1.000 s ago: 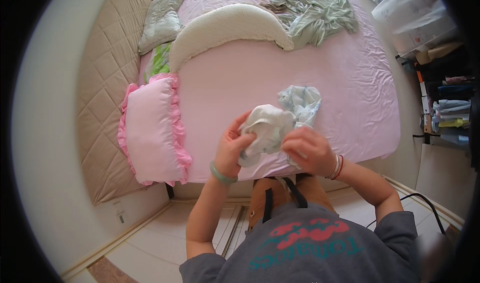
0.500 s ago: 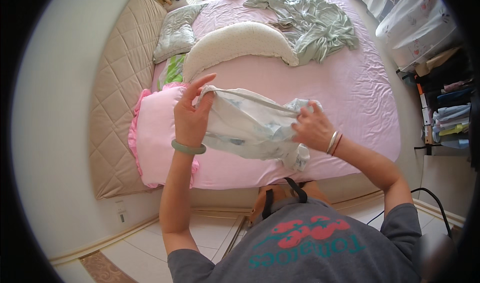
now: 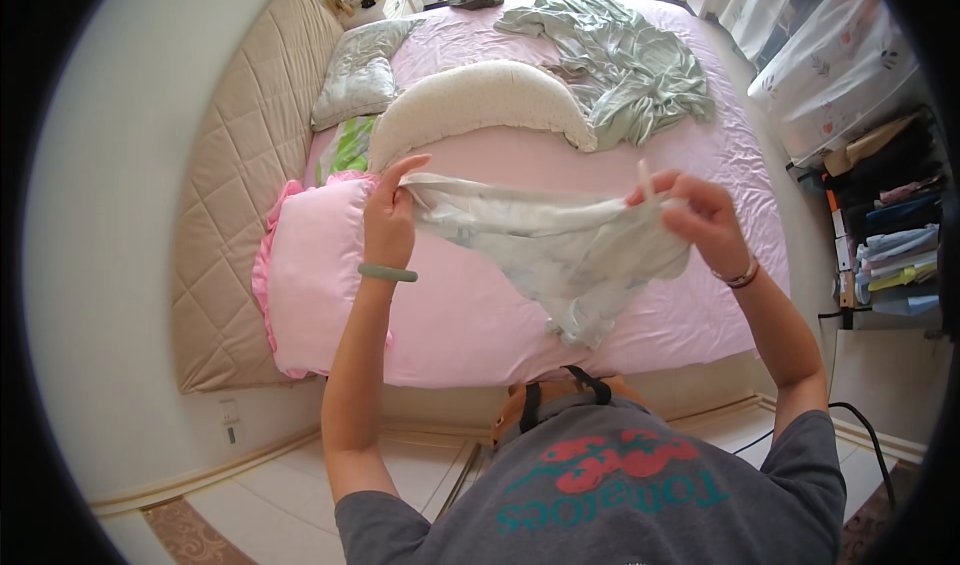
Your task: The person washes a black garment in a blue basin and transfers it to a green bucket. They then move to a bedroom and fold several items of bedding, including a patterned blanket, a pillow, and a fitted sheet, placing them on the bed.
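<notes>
A thin white garment (image 3: pixel 550 245) with a faint grey-blue print is stretched in the air above the bed, between my two hands. My left hand (image 3: pixel 389 223) pinches its left upper corner between thumb and fingers, the index finger pointing up. At the other end my right hand (image 3: pixel 708 217), somewhat blurred, grips the upper edge with one finger raised. The lower part of the garment droops to a crumpled point near the bed's front edge. What kind of garment it is, I cannot make out.
Under the garment lies a pink sheet (image 3: pixel 450 340) on the bed. A frilled pink pillow (image 3: pixel 315 275) is at left, against a beige quilted headboard (image 3: pixel 240 195). Farther back are a curved cream cushion (image 3: pixel 480 95), a grey-green pillow (image 3: pixel 362 75) and a rumpled green blanket (image 3: pixel 640 65). Clothes (image 3: pixel 895 245) fill a rack at right.
My right hand has moved right and up, pulling the upper edge of the garment out wider. Its lower part now hangs in a point. My left hand keeps its hold, nearly in place.
</notes>
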`<state>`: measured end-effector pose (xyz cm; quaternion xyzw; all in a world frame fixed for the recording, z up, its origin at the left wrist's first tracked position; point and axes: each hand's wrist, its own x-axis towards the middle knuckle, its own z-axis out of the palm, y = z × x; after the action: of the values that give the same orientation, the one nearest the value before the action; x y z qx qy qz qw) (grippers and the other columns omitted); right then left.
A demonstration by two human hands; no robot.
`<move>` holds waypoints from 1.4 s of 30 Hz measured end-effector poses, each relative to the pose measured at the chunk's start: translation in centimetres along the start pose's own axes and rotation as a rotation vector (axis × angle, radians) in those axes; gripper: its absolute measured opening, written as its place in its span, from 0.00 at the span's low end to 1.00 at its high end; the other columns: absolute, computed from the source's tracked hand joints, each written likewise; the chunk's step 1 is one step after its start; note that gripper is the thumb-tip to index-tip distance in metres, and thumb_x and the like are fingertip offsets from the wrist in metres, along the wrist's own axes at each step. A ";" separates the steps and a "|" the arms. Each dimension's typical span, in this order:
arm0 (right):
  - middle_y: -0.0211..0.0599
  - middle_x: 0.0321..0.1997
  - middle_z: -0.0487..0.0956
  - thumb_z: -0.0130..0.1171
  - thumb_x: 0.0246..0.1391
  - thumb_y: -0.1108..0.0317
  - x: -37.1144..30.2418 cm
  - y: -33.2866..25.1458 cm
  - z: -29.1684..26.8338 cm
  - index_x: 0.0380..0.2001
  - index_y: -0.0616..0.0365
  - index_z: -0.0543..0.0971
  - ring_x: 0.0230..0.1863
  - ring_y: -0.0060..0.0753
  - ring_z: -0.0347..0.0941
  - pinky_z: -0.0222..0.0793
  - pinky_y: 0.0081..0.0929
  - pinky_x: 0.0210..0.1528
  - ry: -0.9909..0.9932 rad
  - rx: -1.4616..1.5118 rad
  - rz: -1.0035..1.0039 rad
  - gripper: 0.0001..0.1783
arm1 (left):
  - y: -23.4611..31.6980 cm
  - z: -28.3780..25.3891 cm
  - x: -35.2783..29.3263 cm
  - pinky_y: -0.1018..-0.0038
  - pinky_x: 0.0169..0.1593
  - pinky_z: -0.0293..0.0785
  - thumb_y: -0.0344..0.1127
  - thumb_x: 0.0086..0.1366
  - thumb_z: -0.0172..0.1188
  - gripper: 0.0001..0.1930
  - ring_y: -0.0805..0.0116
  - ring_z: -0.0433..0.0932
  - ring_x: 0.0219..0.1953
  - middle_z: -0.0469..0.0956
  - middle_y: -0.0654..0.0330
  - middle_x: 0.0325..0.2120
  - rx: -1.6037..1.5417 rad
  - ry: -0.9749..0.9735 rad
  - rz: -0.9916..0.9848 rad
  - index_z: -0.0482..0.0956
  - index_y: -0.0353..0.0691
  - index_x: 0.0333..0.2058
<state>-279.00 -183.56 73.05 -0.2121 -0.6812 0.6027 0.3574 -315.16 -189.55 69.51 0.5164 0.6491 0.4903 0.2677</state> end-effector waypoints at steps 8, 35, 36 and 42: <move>0.34 0.36 0.76 0.56 0.57 0.64 0.7 -5.7 -4.0 0.29 0.60 0.73 0.35 0.20 0.69 0.66 0.19 0.38 0.017 -0.148 -0.027 0.10 | 5.0 -2.9 -1.3 0.76 0.39 0.70 0.26 0.54 0.56 0.18 0.73 0.73 0.33 0.73 0.63 0.36 -0.044 -0.461 0.226 0.81 0.48 0.44; 0.22 0.26 0.73 0.68 0.41 0.55 0.3 -5.8 -3.9 0.44 0.35 0.79 0.26 0.22 0.71 0.60 0.26 0.35 -0.190 -1.502 -0.346 0.22 | 4.9 -2.9 -5.1 0.71 0.33 0.73 0.41 0.50 0.69 0.10 0.67 0.76 0.32 0.75 0.61 0.30 0.738 -0.555 0.510 0.85 0.55 0.34; 0.23 0.26 0.73 0.68 0.43 0.57 0.3 -5.3 -4.0 0.43 0.37 0.79 0.26 0.20 0.70 0.60 0.24 0.35 -0.162 -1.463 -0.344 0.20 | 4.7 -3.0 -5.0 0.72 0.33 0.73 0.40 0.53 0.68 0.09 0.69 0.76 0.32 0.76 0.63 0.30 0.523 -0.535 0.461 0.85 0.51 0.35; 0.23 0.27 0.72 0.58 0.57 0.63 1.8 -5.1 0.2 0.38 0.57 0.77 0.28 0.11 0.65 0.61 0.14 0.30 0.122 -0.497 -0.026 0.10 | 8.2 -2.1 -3.9 0.83 0.38 0.70 0.35 0.63 0.60 0.12 0.82 0.74 0.36 0.78 0.64 0.36 -0.292 -0.375 -0.145 0.79 0.32 0.41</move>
<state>-279.58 -183.29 78.39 -0.3209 -0.7882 0.3981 0.3424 -312.33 -194.00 77.12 0.5063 0.5456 0.4541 0.4897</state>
